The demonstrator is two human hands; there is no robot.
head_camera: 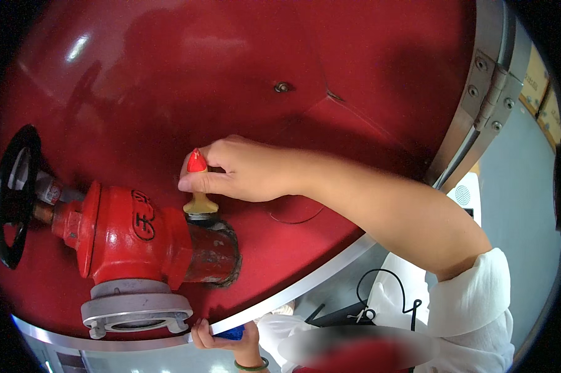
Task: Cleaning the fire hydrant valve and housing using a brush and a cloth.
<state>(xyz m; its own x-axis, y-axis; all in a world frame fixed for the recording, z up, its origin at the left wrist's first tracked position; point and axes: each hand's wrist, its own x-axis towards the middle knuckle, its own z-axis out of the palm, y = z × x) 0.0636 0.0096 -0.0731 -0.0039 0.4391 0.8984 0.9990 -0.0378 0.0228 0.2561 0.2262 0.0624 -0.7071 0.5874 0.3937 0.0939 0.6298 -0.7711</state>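
My right hand reaches in from the right and grips a flat paintbrush with a red-tipped yellow handle. The brush points down, its dark bristles at the top of a worn, red-painted pipe, where it joins the valve. That red cast fire hydrant valve carries raised lettering, a black handwheel on the left and a grey metal hose coupling facing down. At the bottom, my left hand, with a green bangle, holds a blue object against the metal rim. Most of that object is hidden.
The valve sits within a red-lined cabinet. A silver frame edge curves along the bottom, and a hinged metal frame stands at right. A bolt sticks out of the red panel. Cardboard boxes stand beyond, at far right. A black cord hangs by my white clothing.
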